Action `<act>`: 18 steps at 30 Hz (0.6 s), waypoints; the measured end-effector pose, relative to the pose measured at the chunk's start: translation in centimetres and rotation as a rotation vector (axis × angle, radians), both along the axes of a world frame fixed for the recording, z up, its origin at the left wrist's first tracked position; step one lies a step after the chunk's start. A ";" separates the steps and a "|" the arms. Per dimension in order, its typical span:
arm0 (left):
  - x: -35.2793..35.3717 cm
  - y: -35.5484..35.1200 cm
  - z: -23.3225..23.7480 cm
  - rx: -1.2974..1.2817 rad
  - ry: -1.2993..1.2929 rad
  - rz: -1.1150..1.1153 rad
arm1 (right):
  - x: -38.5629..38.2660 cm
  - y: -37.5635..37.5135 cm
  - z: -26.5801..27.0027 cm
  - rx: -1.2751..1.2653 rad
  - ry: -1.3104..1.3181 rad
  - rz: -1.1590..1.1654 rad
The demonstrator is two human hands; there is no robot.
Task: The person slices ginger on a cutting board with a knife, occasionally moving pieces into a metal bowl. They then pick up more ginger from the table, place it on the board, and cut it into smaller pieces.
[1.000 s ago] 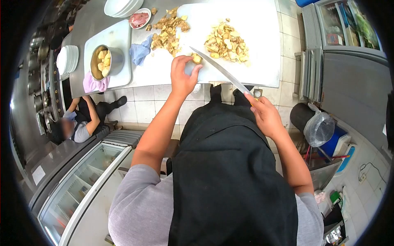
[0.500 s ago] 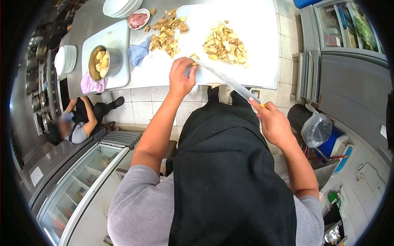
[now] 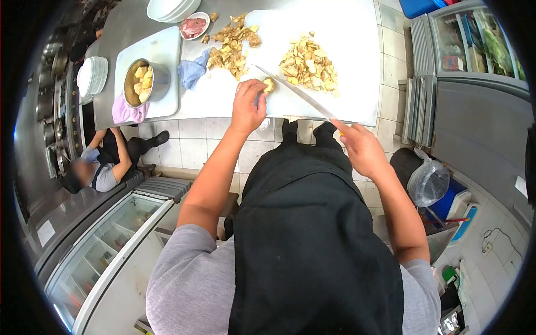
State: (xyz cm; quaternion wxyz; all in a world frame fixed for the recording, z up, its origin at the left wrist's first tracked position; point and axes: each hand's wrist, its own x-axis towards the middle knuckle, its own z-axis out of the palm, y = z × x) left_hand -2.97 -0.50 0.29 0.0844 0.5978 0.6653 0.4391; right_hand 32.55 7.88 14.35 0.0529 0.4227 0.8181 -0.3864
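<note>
My left hand (image 3: 248, 107) is at the near left edge of the white cutting board (image 3: 357, 106), its fingertips against a small yellow-brown root piece (image 3: 269, 85). In my right hand (image 3: 363, 146) is the handle of a long knife (image 3: 306, 97). Its blade points up and left, with the tip just beyond the root piece. A heap of cut yellowish pieces (image 3: 310, 64) lies on the board beyond the blade. Brown peelings (image 3: 228, 47) are spread at the board's left side.
Left on the table are a blue cloth (image 3: 193, 70), a metal pot (image 3: 159, 84) of peeled pieces, a pink cloth (image 3: 127, 110), a dish of meat (image 3: 194, 27) and stacked white plates (image 3: 94, 75). A seated person (image 3: 109, 164) is at the far left.
The knife has swung up off the root piece, its tip now beyond it and more of the piece showing. My right hand has shifted slightly left and up.
</note>
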 end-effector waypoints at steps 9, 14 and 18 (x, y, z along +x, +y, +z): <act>-0.5 0.4 1.1 -0.072 0.030 -0.063 | 2.8 1.3 3.3 -0.035 -0.002 0.094; -0.5 0.4 0.9 -0.080 0.023 -0.063 | 2.0 2.4 2.1 -0.080 0.007 0.096; -0.4 0.4 0.9 -0.090 0.017 -0.059 | 0.2 2.9 -3.2 -0.139 0.114 0.093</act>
